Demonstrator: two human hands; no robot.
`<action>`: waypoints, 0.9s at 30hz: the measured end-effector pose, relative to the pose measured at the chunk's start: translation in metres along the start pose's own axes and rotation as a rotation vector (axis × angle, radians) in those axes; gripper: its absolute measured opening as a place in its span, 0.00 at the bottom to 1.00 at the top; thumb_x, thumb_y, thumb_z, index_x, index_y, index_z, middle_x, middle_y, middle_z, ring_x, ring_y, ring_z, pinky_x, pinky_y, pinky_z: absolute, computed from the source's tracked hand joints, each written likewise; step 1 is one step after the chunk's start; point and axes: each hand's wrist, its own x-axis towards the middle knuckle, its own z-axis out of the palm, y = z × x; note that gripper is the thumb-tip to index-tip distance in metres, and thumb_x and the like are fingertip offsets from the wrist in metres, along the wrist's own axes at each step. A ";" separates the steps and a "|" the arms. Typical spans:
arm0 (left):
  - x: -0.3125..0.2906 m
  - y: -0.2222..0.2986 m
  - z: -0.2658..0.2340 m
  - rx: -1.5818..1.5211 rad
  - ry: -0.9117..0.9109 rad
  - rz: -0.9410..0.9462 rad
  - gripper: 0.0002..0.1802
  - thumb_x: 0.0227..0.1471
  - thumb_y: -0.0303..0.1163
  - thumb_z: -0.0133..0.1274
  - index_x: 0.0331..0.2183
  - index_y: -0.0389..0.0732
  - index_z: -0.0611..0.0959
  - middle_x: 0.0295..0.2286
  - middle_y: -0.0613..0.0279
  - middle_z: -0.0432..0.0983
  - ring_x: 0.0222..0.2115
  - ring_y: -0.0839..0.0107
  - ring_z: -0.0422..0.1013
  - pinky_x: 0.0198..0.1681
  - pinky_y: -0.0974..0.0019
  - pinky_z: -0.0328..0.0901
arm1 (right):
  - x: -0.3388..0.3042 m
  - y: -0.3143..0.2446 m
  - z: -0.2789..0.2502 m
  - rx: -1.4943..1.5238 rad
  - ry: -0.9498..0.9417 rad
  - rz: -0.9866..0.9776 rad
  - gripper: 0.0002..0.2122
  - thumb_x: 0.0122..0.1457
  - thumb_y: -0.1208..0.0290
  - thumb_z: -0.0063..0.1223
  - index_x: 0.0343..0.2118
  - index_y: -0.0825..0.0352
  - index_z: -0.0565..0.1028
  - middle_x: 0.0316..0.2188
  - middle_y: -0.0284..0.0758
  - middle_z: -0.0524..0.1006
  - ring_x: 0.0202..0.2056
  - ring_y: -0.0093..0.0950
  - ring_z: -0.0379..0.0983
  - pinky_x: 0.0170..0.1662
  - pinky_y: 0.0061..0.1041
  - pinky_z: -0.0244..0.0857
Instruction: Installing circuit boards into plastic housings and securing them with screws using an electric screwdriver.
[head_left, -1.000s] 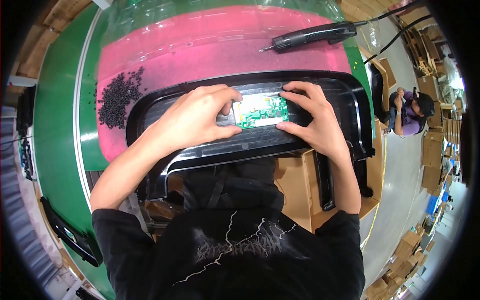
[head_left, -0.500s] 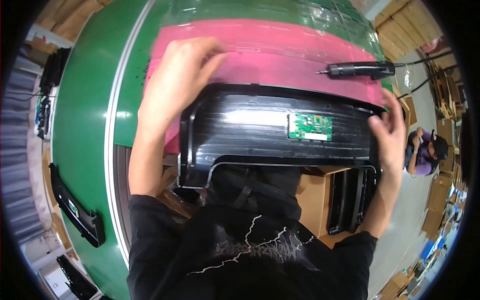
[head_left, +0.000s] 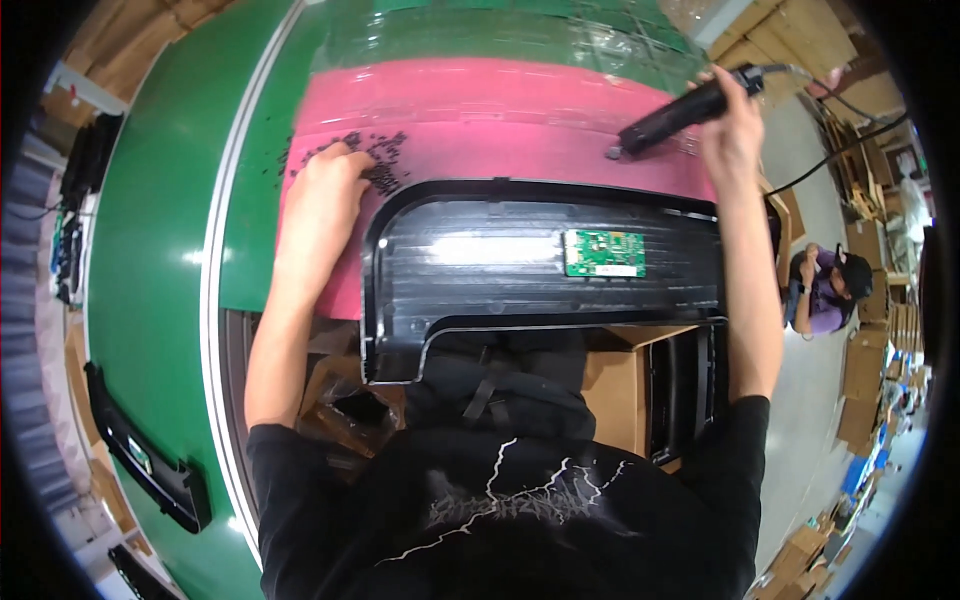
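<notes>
- While the right hand [head_left: 738,130] was empty before, it now holds the black driver [head_left: 675,120].
- The left hand [head_left: 325,188] has moved to the tiny black bits [head_left: 388,168]; I can't tell if it pinches any.
- The green board [head_left: 606,254] still lies in the black shell [head_left: 480,292].
- The right arm [head_left: 752,285] hides the shell's end; the driver's tip [head_left: 614,153] is blurry.

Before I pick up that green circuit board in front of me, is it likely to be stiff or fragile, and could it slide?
The green circuit board is probably stiff, looking flat and straight-edged. Its uncovered circuit face suggests some fragility. Pushed, it might slide on the glossy black panel, though I can't tell whether it's fastened.
</notes>
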 end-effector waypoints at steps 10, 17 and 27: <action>0.025 0.023 -0.005 -0.292 -0.056 -0.066 0.07 0.42 0.21 0.55 0.29 0.32 0.82 0.26 0.46 0.76 0.27 0.53 0.75 0.33 0.60 0.69 | -0.055 -0.030 0.055 0.400 0.064 0.222 0.10 0.56 0.63 0.50 0.33 0.62 0.66 0.26 0.33 0.69 0.30 0.30 0.67 0.39 0.30 0.62; 0.045 0.118 -0.008 -0.694 0.004 0.350 0.09 0.39 0.21 0.61 0.29 0.35 0.83 0.27 0.59 0.79 0.29 0.69 0.76 0.33 0.71 0.70 | -0.102 -0.058 0.078 0.573 0.056 0.346 0.11 0.59 0.64 0.45 0.36 0.67 0.65 0.30 0.35 0.69 0.37 0.31 0.65 0.48 0.39 0.58; 0.053 0.134 0.003 -0.928 -0.038 0.375 0.05 0.43 0.18 0.57 0.28 0.32 0.81 0.26 0.60 0.77 0.28 0.73 0.74 0.32 0.72 0.68 | -0.117 -0.090 0.078 0.682 -0.232 0.057 0.19 0.54 0.54 0.47 0.39 0.67 0.66 0.20 0.25 0.62 0.23 0.19 0.57 0.36 0.25 0.55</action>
